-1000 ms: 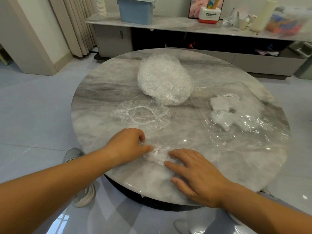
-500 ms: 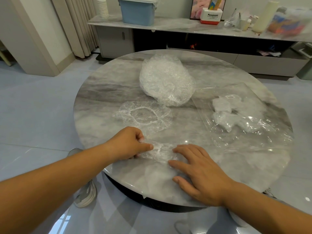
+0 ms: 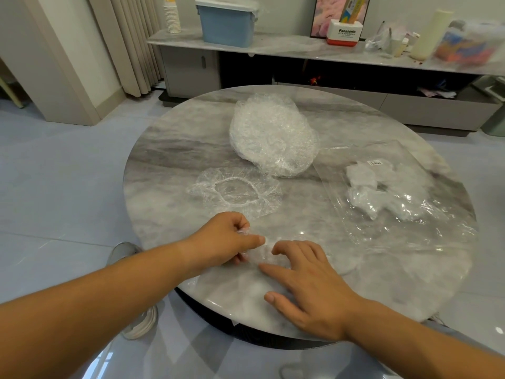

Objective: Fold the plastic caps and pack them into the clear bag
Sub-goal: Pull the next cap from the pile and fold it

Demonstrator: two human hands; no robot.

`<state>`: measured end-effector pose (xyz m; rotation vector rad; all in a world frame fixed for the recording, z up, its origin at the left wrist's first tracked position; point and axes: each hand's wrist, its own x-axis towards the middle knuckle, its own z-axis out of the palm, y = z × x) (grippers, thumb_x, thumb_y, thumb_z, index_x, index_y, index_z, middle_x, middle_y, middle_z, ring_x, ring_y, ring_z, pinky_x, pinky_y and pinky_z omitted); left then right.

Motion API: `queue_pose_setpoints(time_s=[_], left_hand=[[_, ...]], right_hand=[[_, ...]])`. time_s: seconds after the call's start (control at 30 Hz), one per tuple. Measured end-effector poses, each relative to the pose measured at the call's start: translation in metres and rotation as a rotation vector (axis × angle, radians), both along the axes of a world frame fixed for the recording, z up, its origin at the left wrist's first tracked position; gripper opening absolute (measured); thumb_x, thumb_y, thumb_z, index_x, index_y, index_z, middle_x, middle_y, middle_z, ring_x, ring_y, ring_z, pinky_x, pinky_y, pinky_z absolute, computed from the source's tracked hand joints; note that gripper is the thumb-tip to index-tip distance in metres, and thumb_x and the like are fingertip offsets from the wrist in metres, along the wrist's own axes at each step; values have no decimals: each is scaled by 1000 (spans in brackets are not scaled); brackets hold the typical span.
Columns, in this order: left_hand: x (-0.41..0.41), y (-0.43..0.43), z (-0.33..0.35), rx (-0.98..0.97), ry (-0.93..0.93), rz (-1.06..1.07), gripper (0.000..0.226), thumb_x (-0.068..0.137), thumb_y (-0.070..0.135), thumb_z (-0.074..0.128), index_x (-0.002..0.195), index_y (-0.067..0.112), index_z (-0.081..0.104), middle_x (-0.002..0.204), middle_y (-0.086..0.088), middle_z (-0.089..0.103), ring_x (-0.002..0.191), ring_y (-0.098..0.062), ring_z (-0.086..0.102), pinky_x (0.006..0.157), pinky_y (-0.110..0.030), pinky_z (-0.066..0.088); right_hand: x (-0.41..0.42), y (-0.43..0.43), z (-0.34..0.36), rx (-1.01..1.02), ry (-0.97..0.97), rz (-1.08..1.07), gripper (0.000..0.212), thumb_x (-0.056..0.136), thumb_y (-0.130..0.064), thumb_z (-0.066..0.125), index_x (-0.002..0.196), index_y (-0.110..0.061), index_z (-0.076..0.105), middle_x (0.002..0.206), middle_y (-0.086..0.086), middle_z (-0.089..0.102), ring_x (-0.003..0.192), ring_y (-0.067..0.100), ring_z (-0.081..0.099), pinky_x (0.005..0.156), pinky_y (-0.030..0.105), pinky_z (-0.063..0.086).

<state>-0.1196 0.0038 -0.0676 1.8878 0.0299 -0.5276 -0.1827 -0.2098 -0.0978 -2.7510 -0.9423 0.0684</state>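
**2 hands, 1 scrunched cap**

The left hand [image 3: 226,239] pinches 1 scrunched plastic cap [image 3: 259,255] between its thumb and curled fingers. This is near the front edge of the round table [image 3: 177,149]. The right hand [image 3: 308,285] lies spread over the other end of that cap, fingers wide, with the tips pressing it down. The 2 hands are just beside each other.

Behind them lies 1 flat cap [image 3: 237,191], opened out, with its stretchy ring showing. Farther back sits 1 puffy pile of caps [image 3: 273,135]. I cannot tell how many are in it.

On the right lies 1 clear bag [image 3: 396,236], flat on the table and well apart from the hands. Inside it are white folded caps [image 3: 363,184], too bunched up to count.

1 grey shoe [image 3: 121,248] is on the floor by the left arm. 1 blue box [image 3: 226,23] stands on the shelf [image 3: 287,47] behind.
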Motion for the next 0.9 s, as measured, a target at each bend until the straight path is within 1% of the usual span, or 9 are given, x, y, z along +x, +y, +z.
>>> queue_pose_setpoints(time_s=[0.13,0.23,0.3,0.4,0.5,0.57,0.73,0.83,0.9], left_hand=[[-6,-11,4,-229,71,-1,22,86,19,78,93,7,61,76,-11,67,68,-18,70,62,-25,54],[-9,-15,3,-255,86,-23,27,89,23,74,104,2,66,94,-16,73,83,-21,73,73,-28,57],[-12,-16,1,-265,106,-24,25,92,22,70,108,2,67,107,-19,72,90,-23,74,80,-32,59],[-14,-18,-3,-265,131,-22,21,95,18,67,112,4,67,110,-16,72,96,-24,74,86,-35,60],[-13,-18,-4,-264,141,-34,19,99,7,59,116,7,65,113,-12,73,96,-25,75,85,-33,60],[-12,-17,-3,-251,151,-61,29,98,-6,50,118,9,64,118,-7,71,94,-24,75,85,-34,60],[-9,-20,7,-197,178,-138,47,93,-15,43,122,16,63,126,0,67,97,-24,74,88,-37,60],[-7,-21,10,-201,200,-119,45,96,-13,40,124,16,60,126,-2,66,95,-26,75,85,-38,61],[-5,-21,11,-204,172,-84,32,98,-6,49,120,13,61,120,-6,68,91,-26,75,76,-37,62]], right_hand=[[-1,-3,1,-6,-4,15,51,101,-60,31,139,-34,52,120,-10,45,120,14,41,117,36,15],[-2,-9,1,63,-14,9,47,101,-57,37,139,-34,52,126,-17,51,133,11,39,121,38,14],[-4,-15,0,122,-43,-6,42,100,-53,43,134,-32,56,129,-16,55,136,13,40,119,39,19],[-7,-22,0,235,-128,-61,34,97,-43,53,127,-28,59,136,-4,53,129,19,49,110,41,34],[-7,-23,4,260,-130,-49,40,95,-39,55,135,-31,54,149,-5,46,137,20,43,112,40,33],[-6,-23,6,178,-103,20,48,96,-40,52,143,-32,51,154,-10,42,144,19,35,116,39,25],[-3,-25,4,24,-51,33,52,99,-47,44,148,-31,47,153,-13,44,144,18,32,118,39,18],[-4,-27,1,36,-118,-35,44,100,-49,42,136,-29,58,139,-11,57,135,19,43,114,39,23],[-7,-29,-1,55,-154,-79,40,99,-48,44,126,-27,65,130,-12,62,130,20,48,111,39,27]])
